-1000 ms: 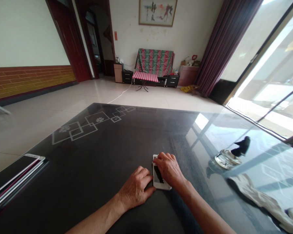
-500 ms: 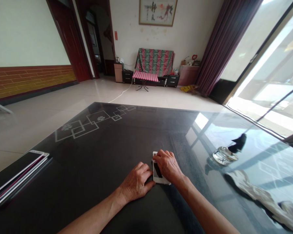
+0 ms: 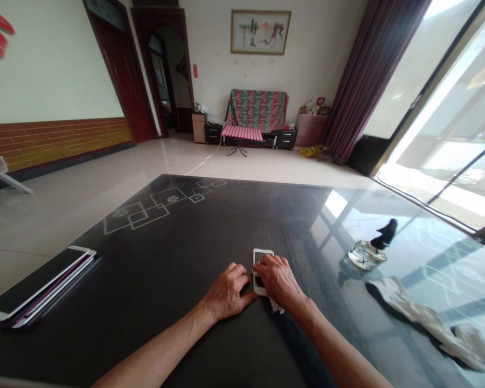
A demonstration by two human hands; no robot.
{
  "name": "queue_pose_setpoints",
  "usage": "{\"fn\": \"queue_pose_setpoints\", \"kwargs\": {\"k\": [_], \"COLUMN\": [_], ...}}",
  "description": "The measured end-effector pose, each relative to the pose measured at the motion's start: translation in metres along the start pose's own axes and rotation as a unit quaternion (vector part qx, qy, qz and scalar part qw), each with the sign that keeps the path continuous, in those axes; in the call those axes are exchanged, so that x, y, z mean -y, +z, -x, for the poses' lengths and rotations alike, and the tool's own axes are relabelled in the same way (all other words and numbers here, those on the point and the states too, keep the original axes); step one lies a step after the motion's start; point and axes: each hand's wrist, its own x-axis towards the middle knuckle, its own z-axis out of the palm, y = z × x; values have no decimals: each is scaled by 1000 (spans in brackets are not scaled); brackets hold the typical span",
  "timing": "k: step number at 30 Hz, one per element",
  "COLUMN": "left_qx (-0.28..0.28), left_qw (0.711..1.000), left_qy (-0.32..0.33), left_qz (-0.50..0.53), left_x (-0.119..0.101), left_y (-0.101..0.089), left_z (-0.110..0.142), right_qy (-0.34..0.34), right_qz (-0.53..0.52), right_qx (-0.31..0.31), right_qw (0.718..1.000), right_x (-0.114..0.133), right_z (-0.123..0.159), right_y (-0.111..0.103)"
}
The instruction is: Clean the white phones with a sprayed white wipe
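Wipe (image 3: 277, 307), white and crumpled, now shows more past the near end of the phone (image 3: 259, 282), because the right hand (image 3: 281, 280), its fingers grasping it, sits lower than one second ago; rubbing seems to reach the near half. Left hand (image 3: 228, 290) curves its fingers loosely beside the left edge, clenching nothing. The phone lies on the desk (image 3: 145, 280), long axis straight ahead, uncovered far end toward the wall (image 3: 315, 43).

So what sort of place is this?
Probably a living room in someone's home, judging by the framed picture, the long purple curtain and the patterned cloth draped at the far side.
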Motion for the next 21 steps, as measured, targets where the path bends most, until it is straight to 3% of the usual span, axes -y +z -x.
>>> {"fn": "queue_pose_setpoints", "kwargs": {"k": [21], "left_qx": [-35], "left_qw": [999], "left_qy": [-8], "left_qz": [1], "left_x": [1], "left_y": [1], "left_z": [-2], "right_qy": [-28], "right_qz": [-33], "right_qx": [21], "right_qw": [999], "right_x": [11], "right_z": [26], "right_y": [-6]}}
